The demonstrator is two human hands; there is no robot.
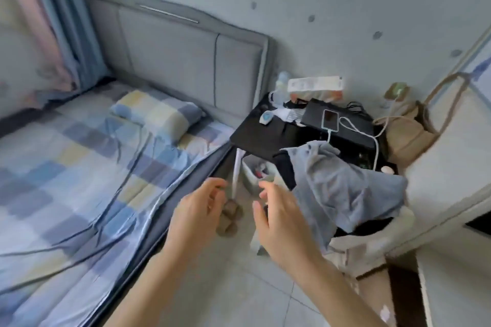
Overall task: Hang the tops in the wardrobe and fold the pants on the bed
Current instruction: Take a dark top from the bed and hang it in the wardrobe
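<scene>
A grey-blue garment point(342, 188) lies crumpled on top of a pile in a cardboard box point(353, 255) beside the bed, with a black garment point(285, 167) under its left edge. My right hand point(279, 223) is stretched out just left of the grey-blue garment, fingers relaxed, holding nothing. My left hand point(199, 212) hovers over the floor gap by the bed's edge, fingers loosely curled and empty. The bed point(79, 167) with a checked blue and yellow sheet fills the left side. The white wardrobe point(457, 167) stands at the right.
A black bedside table point(260, 135) carries a phone point(330, 119) on a white charging cable, a black box and small items. A pillow point(156, 111) lies at the bed's head. A tan tote bag point(409, 135) hangs by the wardrobe. Slippers point(229, 218) sit on the tiled floor.
</scene>
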